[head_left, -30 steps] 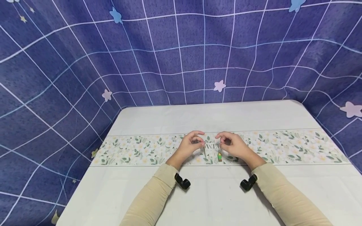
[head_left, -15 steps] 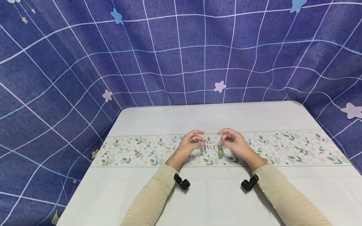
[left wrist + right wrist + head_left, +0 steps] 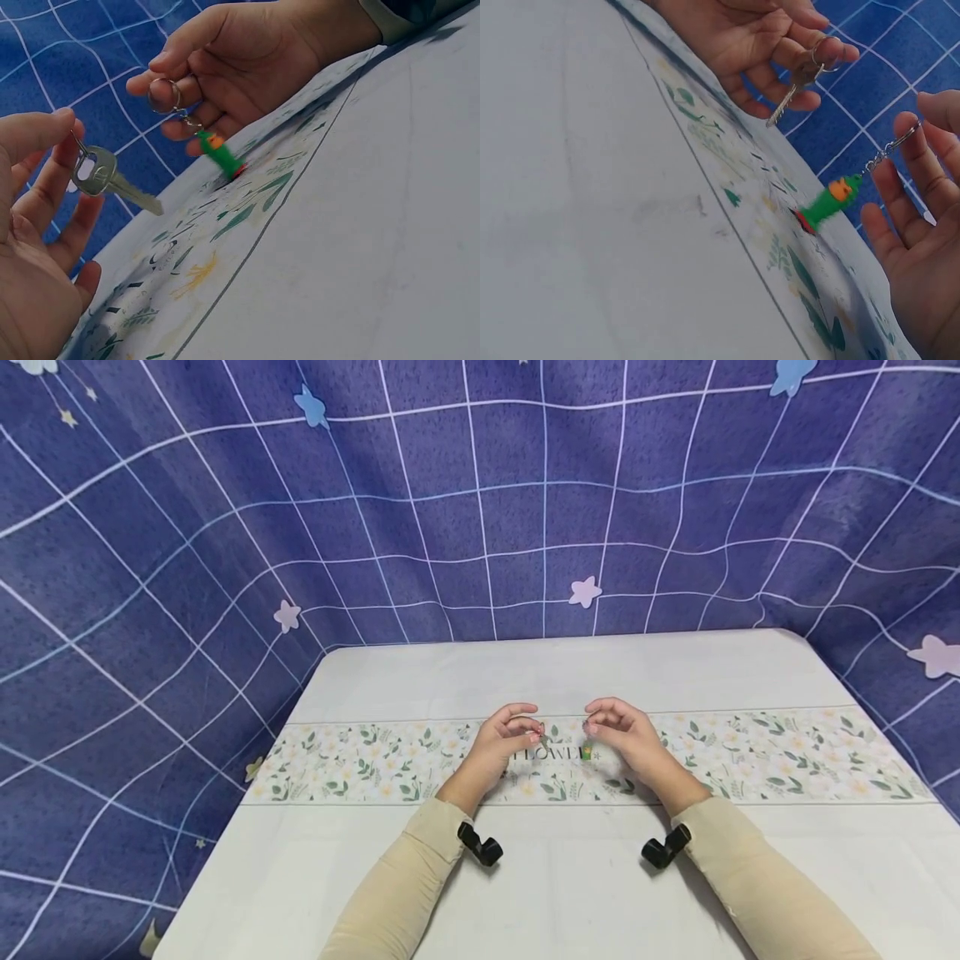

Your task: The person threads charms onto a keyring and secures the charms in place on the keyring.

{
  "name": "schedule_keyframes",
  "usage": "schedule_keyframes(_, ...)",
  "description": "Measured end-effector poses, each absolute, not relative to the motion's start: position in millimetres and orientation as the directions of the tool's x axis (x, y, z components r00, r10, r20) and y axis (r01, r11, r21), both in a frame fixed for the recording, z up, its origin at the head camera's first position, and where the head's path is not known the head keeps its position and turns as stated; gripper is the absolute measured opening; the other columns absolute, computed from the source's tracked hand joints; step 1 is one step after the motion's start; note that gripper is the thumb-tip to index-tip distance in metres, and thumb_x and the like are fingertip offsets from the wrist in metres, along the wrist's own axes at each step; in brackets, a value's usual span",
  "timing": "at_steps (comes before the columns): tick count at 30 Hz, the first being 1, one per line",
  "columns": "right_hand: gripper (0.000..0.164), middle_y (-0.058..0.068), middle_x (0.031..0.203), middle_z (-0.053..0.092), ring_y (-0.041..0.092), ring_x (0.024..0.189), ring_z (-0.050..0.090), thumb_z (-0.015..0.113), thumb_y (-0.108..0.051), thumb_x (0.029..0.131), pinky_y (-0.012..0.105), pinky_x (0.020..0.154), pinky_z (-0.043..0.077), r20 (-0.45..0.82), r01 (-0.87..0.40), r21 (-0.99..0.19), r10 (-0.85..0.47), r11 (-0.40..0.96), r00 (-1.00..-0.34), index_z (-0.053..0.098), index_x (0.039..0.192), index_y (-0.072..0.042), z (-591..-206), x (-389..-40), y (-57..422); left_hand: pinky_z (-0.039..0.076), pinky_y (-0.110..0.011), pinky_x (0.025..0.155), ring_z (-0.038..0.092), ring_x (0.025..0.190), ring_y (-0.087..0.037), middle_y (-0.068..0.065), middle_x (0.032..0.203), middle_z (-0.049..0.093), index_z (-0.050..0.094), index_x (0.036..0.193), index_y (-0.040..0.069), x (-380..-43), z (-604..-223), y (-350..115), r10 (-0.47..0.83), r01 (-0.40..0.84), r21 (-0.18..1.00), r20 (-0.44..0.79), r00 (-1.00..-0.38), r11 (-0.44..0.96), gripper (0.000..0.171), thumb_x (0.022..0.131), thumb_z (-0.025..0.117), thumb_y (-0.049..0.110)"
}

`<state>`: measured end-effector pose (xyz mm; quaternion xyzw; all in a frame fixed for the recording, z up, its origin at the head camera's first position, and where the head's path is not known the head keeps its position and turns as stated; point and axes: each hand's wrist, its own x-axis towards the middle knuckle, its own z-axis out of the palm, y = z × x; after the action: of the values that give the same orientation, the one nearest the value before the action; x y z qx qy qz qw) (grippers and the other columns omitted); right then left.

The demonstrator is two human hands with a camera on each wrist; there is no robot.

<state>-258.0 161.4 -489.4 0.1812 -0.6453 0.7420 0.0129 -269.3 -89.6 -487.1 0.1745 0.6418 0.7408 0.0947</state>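
Note:
My left hand (image 3: 498,743) pinches a metal key (image 3: 97,176) by a small ring at its bow, and the blade hangs down at a slant. Opposite it, my right hand (image 3: 626,739) pinches the split ring (image 3: 163,96) of a keychain. From that ring a short chain (image 3: 879,157) carries a small green figure charm (image 3: 831,202) with an orange patch and a red base. Both the key and the charm hang above the table runner, apart from each other. In the head view the charm shows small and the key is hard to make out.
Below the hands a floral runner (image 3: 750,752) with printed lettering crosses the white table (image 3: 570,877). A blue gridded curtain (image 3: 510,510) with stars hangs behind the table and at its sides. A black wrist camera (image 3: 480,845) is strapped at each sleeve.
Both hands have drawn slightly apart, the right one a little farther back and to the right. The green charm has shifted back in the head view, uncovering more of the runner's lettering.

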Motion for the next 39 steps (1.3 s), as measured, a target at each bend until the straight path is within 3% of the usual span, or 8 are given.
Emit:
schedule_keyframes(5,0.021,0.002,0.096,0.074,0.015,0.096,0.072,0.063,0.008,0.093,0.027,0.093,0.058,0.318,-0.237,-0.92,-0.238,-0.313,-0.918,0.061,0.114,0.007,-492.3,-257.7,161.8,0.055,-0.029,0.096,0.069,0.101,-0.015,0.006,0.096,0.074,0.06,0.125,0.009,-268.1,-489.8,-88.3,0.352,0.08,0.966,0.167,-0.921,-0.247,0.041,0.09,0.064,-0.013)
schedule_keyframes(11,0.023,0.005,0.102,0.075,0.017,0.099,0.072,0.057,0.014,0.094,0.029,0.092,0.058,0.374,-0.236,-0.868,-0.262,-0.437,-0.89,0.062,0.113,0.004,-495.7,-257.4,162.8,0.055,-0.023,0.091,0.069,0.104,-0.015,0.006,0.098,0.074,0.059,0.123,0.013,-266.1,-492.4,-86.4,0.385,0.056,0.933,0.2,-0.901,-0.354,0.044,0.09,0.059,-0.017)
schedule_keyframes(20,0.029,0.009,0.105,0.074,0.021,0.101,0.072,0.053,0.018,0.093,0.032,0.095,0.058,0.428,-0.228,-0.803,-0.267,-0.55,-0.863,0.062,0.114,0.0,-493.8,-256.7,162.8,0.058,-0.025,0.092,0.069,0.1,-0.015,0.003,0.105,0.072,0.048,0.135,-0.002,-261.7,-489.5,-84.1,0.394,0.025,0.914,0.199,-0.898,-0.404,0.048,0.09,0.057,-0.019)
schedule_keyframes(30,0.03,0.007,0.104,0.075,0.019,0.098,0.073,0.053,0.022,0.092,0.034,0.094,0.059,0.418,-0.233,-0.803,-0.241,-0.548,-0.876,0.063,0.109,-0.001,-488.4,-256.4,158.9,0.06,-0.027,0.09,0.073,0.092,-0.016,-0.001,0.102,0.074,0.058,0.124,0.004,-266.4,-493.1,-83.5,0.379,0.039,0.924,0.194,-0.905,-0.38,0.038,0.093,0.058,-0.017)
schedule_keyframes(36,0.029,0.007,0.101,0.074,0.018,0.095,0.073,0.055,0.021,0.092,0.033,0.09,0.061,0.403,-0.246,-0.823,-0.223,-0.512,-0.888,0.064,0.107,-0.002,-487.3,-258.3,155.5,0.059,-0.029,0.093,0.073,0.094,-0.014,0.001,0.1,0.075,0.051,0.129,-0.012,-269.2,-493.9,-84.1,0.406,0.093,0.948,0.217,-0.888,-0.304,0.036,0.094,0.061,-0.012)
schedule_keyframes(39,0.029,0.007,0.101,0.074,0.018,0.094,0.073,0.056,0.02,0.092,0.033,0.09,0.061,0.397,-0.245,-0.832,-0.227,-0.498,-0.889,0.064,0.106,-0.003,-486.8,-258.6,154.4,0.058,-0.029,0.095,0.072,0.096,-0.013,0.003,0.099,0.075,0.049,0.131,-0.015,-269.6,-493.3,-84.9,0.418,0.103,0.954,0.219,-0.882,-0.281,0.039,0.095,0.062,-0.011)
